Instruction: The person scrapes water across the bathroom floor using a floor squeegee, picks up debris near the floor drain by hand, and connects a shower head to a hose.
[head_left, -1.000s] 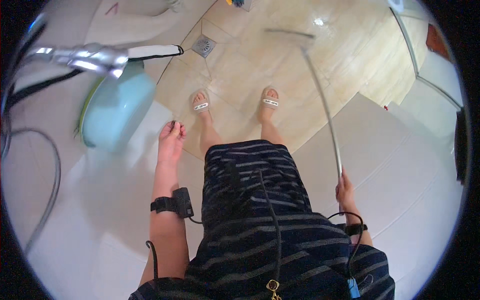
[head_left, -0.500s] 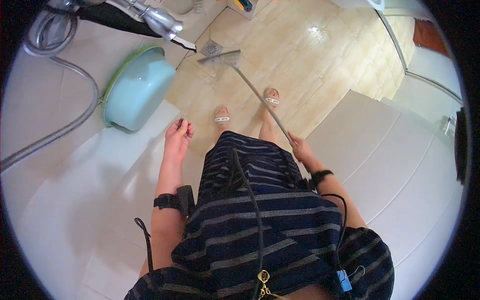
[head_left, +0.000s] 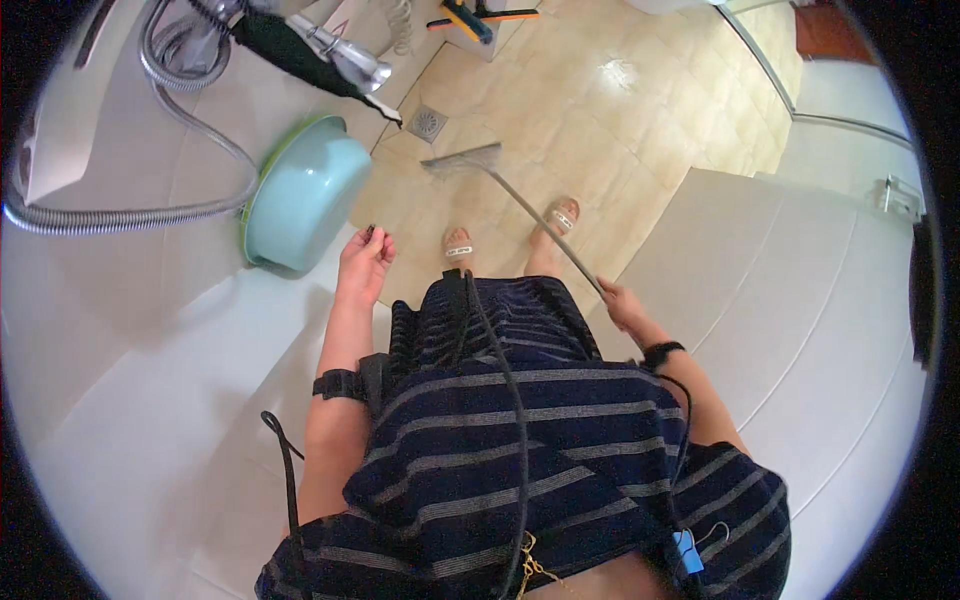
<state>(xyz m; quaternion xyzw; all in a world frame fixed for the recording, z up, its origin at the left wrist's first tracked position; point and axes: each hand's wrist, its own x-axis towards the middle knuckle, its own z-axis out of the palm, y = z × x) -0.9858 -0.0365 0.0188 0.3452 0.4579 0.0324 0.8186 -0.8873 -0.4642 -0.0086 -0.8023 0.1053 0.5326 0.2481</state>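
Nearest to me, as I watch through the head camera, is the wearer's navy garment with thin grey stripes (head_left: 440, 430), a black cord (head_left: 508, 370) running down its front. A black strap (head_left: 340, 385) rings the left forearm, and another black band (head_left: 664, 354) sits near the right wrist. I see the right hand (head_left: 625, 306) closed around the upper end of a long-handled floor squeegee with a slim grey metal pole (head_left: 522, 203). The left hand (head_left: 366, 267) is curled shut, its fingertips pinched on a small dark thing (head_left: 371, 230) that I cannot make out. Further out, two feet in beige slippers with white bands (head_left: 458, 250) stand on glossy cream floor tiles (head_left: 590, 130); the pole slants past them to its wide blade, ahead of the left foot. I cannot tell whether the blade touches the floor. To the left, a light-blue plastic basin with a green rim (head_left: 315, 195) stands tipped on its side. Beyond the blade lies a square metal floor drain (head_left: 427, 123), and farthest off, a yellow-and-dark tool (head_left: 465, 20).
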